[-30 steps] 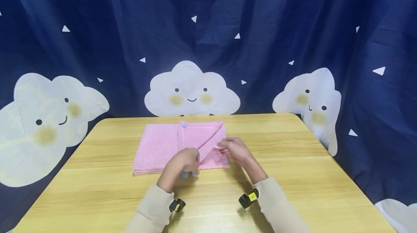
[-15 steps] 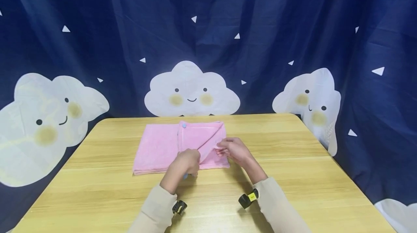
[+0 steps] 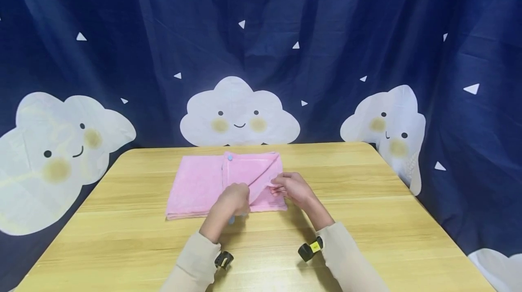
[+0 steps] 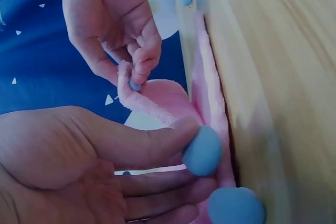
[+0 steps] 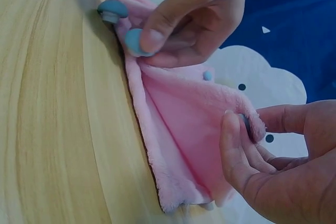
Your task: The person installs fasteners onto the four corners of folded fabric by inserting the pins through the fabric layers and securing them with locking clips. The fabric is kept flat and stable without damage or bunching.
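While pinching blue buttons point(image 4: 202, 150) on pink towel point(image 3: 200, 183) with left hand point(image 3: 232, 201) and right hand point(image 3: 293, 187), buttoning up; next needs pressing together at 6 o'clock edge.

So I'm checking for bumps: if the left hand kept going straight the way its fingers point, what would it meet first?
Likely more of the pink towel it already pinches at a blue button: the left hand points away from the person across it. The right hand seems off to the side; depth is unclear.

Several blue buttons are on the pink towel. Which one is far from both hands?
The blue button at the towel's far edge; no hand touches it. The others sit at the left hand or right hand.
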`<state>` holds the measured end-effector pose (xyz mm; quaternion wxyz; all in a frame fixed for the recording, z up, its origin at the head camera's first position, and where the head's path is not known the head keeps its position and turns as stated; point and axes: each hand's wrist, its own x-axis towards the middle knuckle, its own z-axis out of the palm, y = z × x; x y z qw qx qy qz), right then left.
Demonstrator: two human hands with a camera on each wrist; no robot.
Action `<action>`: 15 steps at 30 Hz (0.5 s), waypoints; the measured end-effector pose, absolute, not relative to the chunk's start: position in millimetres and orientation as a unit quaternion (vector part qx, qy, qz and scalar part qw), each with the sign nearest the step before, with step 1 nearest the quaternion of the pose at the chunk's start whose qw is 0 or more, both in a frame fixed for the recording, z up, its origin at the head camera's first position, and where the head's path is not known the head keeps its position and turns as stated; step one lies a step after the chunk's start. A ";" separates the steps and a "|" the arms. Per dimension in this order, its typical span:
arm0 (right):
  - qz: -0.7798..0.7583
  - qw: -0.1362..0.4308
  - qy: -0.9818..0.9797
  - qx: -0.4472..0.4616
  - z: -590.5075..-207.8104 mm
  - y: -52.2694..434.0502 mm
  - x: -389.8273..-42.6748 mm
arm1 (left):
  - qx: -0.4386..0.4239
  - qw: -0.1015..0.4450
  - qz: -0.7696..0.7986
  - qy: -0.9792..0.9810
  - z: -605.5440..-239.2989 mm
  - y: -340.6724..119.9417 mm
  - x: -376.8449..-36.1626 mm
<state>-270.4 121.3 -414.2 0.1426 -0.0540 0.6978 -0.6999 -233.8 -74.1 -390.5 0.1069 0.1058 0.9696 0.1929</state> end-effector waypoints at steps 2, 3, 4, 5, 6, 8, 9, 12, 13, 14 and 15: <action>-0.702 0.142 0.696 -0.053 -413.7 121.2 -270.1 | 0.111 0.094 0.222 0.964 -389.4 -75.7 -234.1; -0.702 0.141 0.696 -0.053 -413.5 121.2 -270.1 | 0.116 0.086 0.231 0.962 -388.9 -76.3 -234.5; -0.703 0.141 0.695 -0.052 -413.6 121.2 -270.0 | 0.120 0.075 0.235 0.962 -388.1 -77.1 -235.0; -0.703 0.141 0.695 -0.051 -413.8 121.2 -270.1 | 0.125 0.067 0.238 0.961 -387.5 -77.6 -235.6; -0.703 0.141 0.695 -0.050 -414.2 121.2 -270.2 | 0.128 0.060 0.242 0.960 -387.0 -77.9 -236.2; -0.704 0.142 0.694 -0.050 -414.2 121.2 -270.0 | 0.137 0.045 0.247 0.958 -386.4 -78.1 -237.2; -0.703 0.142 0.695 -0.050 -414.4 121.5 -270.1 | 0.137 0.043 0.255 0.956 -386.4 -78.1 -237.9; -0.702 0.141 0.696 -0.049 -414.4 121.8 -270.3 | 0.136 0.042 0.287 0.947 -386.6 -77.2 -240.0; -0.702 0.142 0.696 -0.049 -414.4 121.9 -270.4 | 0.136 0.040 0.298 0.944 -386.2 -76.8 -240.6; -0.702 0.142 0.697 -0.049 -414.4 122.1 -270.7 | 0.134 0.039 0.308 0.941 -385.4 -76.3 -241.3; -0.700 0.142 0.698 -0.049 -414.7 122.1 -271.1 | 0.131 0.035 0.315 0.939 -384.3 -75.8 -242.0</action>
